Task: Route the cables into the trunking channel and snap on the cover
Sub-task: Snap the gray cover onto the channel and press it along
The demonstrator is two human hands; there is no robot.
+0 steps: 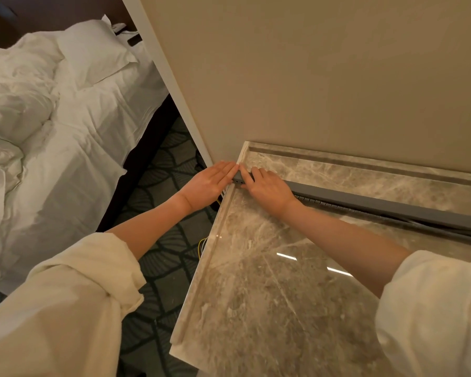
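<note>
A long grey trunking channel with its cover (386, 204) lies across the marble tabletop (269, 295), running from the table's left edge toward the right. Slotted channel teeth (326, 204) show below the cover, which sits partly raised toward the right. My right hand (269, 189) lies flat on the cover's left end, fingers pressing down. My left hand (211, 183) is flat with fingers straight, its fingertips against the trunking's left end at the table's edge. Yellow cables (201, 244) hang down beside the table's left edge.
A beige wall (310, 77) stands directly behind the table. A bed with white sheets and pillows (65, 118) fills the left side. Dark patterned carpet (169, 213) lies between the bed and the table. A raised marble ledge (365, 161) runs along the wall.
</note>
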